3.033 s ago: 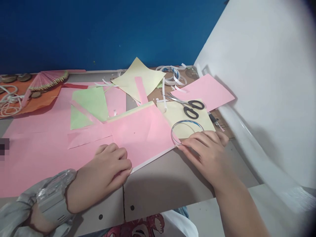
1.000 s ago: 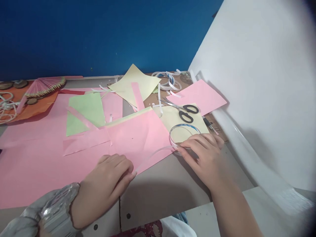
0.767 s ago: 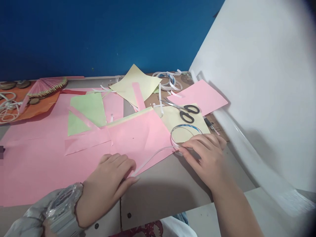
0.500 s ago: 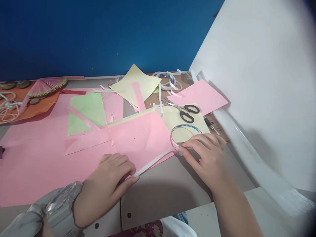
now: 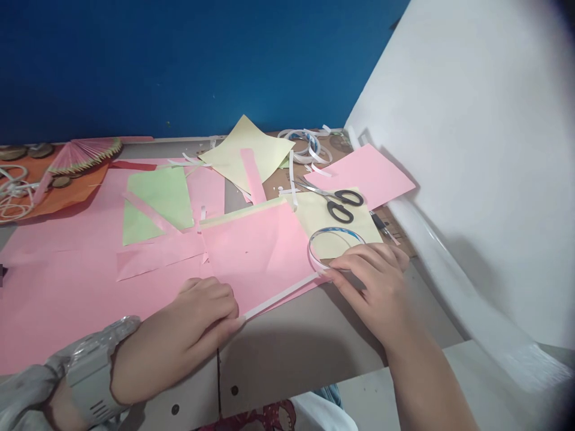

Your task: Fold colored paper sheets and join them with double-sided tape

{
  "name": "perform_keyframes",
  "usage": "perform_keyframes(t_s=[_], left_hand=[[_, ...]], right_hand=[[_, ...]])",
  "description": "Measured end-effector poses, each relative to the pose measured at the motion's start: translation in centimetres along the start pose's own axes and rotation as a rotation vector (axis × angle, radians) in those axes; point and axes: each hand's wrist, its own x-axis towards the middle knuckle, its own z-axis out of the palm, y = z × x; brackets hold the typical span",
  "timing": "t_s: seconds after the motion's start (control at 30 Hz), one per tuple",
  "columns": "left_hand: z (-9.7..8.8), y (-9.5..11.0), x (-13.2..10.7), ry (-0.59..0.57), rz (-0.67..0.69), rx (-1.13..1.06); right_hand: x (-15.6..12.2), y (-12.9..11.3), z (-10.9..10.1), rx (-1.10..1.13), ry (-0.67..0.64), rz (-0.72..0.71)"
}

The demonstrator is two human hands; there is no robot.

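A strip of white double-sided tape runs taut along the front edge of a pink paper sheet, which has a pale yellow border at its far edge. My left hand pinches the strip's left end at the paper's near corner. At the other end, my right hand grips the tape roll, a thin ring with blue print inside, held on edge. Black-handled scissors lie partly spread on a pale yellow sheet just beyond the roll.
A large pink sheet covers the left, bearing a green sheet and pink strips. Farther back lie a yellow square, more tape rolls and a pleated pink fan. A white wall bounds the right, a blue one behind.
My left hand has shifted slightly left and the tape strip looks straighter between the hands. The pink paper has turned slightly rightward. My right hand has barely moved.
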Motion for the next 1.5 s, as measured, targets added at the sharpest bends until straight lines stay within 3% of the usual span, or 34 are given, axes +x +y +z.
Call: perform_keyframes(t_s=[0.2,0.5,0.67,0.93,1.5], left_hand=[[-0.7,-0.1,-0.2,-0.006,-0.017,-0.041],[-1.1,-0.4,-0.3,0.015,-0.001,0.052],[-0.8,-0.2,-0.2,0.087,-0.007,0.123],[-0.3,-0.4,0.0,0.105,-0.015,0.179],[0.1,-0.9,-0.1,0.068,-0.031,0.150]], right_hand=[[-0.1,0.2,-0.2,0.030,-0.016,0.010],[-0.3,-0.4,-1.3,0.046,-0.154,0.019],[-1.2,-0.3,-1.4,-0.004,-0.146,0.038],[-2.0,0.0,-0.5,0.007,-0.109,0.067],[-2.4,0.4,0.1,-0.009,-0.020,0.069]])
